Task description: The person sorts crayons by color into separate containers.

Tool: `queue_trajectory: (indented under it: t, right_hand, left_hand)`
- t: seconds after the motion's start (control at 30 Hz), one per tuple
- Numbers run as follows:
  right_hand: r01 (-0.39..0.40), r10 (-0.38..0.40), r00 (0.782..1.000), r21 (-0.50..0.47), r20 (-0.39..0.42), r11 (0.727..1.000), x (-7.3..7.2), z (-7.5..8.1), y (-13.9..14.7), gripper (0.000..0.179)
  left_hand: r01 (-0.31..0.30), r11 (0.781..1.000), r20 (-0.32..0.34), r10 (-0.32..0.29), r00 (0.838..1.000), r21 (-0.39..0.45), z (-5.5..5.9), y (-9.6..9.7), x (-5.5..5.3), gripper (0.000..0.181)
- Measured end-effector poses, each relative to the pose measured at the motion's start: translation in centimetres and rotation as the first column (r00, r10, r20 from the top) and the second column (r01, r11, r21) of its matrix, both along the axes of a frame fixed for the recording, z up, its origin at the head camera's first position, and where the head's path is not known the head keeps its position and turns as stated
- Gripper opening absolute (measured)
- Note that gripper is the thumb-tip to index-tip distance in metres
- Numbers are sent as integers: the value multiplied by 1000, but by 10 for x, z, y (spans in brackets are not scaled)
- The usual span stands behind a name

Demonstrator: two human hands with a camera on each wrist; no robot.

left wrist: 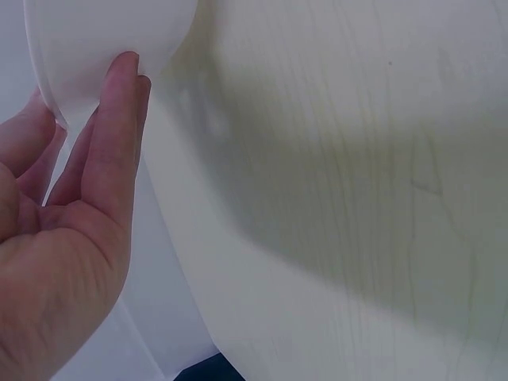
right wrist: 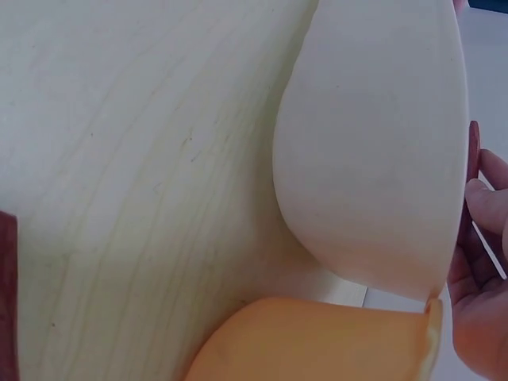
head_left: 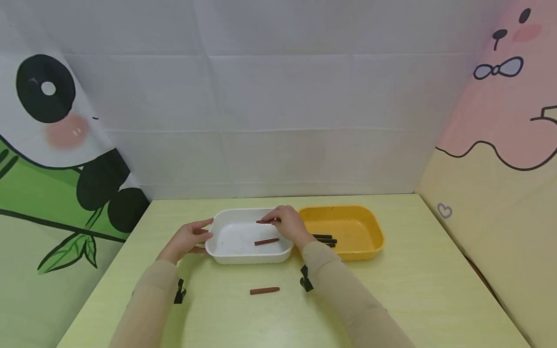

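Observation:
A white plastic tray [head_left: 250, 259] stands at the far middle of the table. My left hand [head_left: 189, 239] holds its left end, with the thumb and fingers at the rim; in the left wrist view the fingers [left wrist: 119, 135] lie along the outer wall. Above the tray's right part, my right hand [head_left: 289, 224] pinches a reddish-brown crayon [head_left: 262, 222], its far end hidden by the fingers. A second reddish-brown crayon [head_left: 266, 241] lies on the tray floor. Another such crayon [head_left: 264, 291] lies on the table in front of the tray.
Touching the white tray's right end is a yellow tray [head_left: 354, 224]. Several black crayons [head_left: 326, 240] lie in its left part, partly hidden by my right wrist. The pale table [head_left: 217, 319] meets a white cloth wall [head_left: 278, 159] behind, with printed panels at both sides.

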State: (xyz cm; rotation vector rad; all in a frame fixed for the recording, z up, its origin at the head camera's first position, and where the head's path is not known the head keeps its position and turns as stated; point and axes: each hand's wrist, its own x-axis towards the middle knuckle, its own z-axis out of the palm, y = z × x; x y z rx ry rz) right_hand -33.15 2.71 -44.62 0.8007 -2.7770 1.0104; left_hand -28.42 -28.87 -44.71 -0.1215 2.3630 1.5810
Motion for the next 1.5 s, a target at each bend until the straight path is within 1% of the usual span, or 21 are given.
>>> queue_trajectory:
  t: [0.13,0.37,0.57,0.73,0.83,1.07,1.2,1.37,1.5]
  right_hand:
    - [17,-17,1000,-25,20,1000,0,-2,0,23]
    - [24,-19,997,-61,79,998,1,0,1,32]
    - [-17,21,998,-71,60,997,1,5,8,32]
    - [-41,48,997,-108,67,993,10,14,19,32]
    - [-67,73,996,-110,54,992,16,19,26,34]
    - [-122,120,992,-90,-27,988,31,26,42,39]
    - [-148,143,988,-98,-53,984,40,30,51,40]
    - [-203,192,976,-107,-104,973,52,34,64,41]
    - [-227,209,967,-115,-148,967,62,36,74,43]
  left_hand:
    - [-6,1000,7,6,1000,-8,0,1,0,60]
    - [-6,1000,7,6,1000,-13,-1,-1,-1,60]
    - [-3,1000,6,3,1000,-22,-1,-1,-1,60]
    - [3,1000,1,-3,1000,-20,0,-1,0,60]
    - [3,1000,-2,-3,1000,-17,0,-1,0,60]
    - [1,1000,1,-1,1000,-24,0,-1,-1,60]
    - [1,1000,-2,-1,1000,-25,0,-1,0,60]
    - [4,1000,-6,-4,1000,-29,0,0,0,60]
    - [6,1000,-11,-6,1000,-29,0,0,0,60]
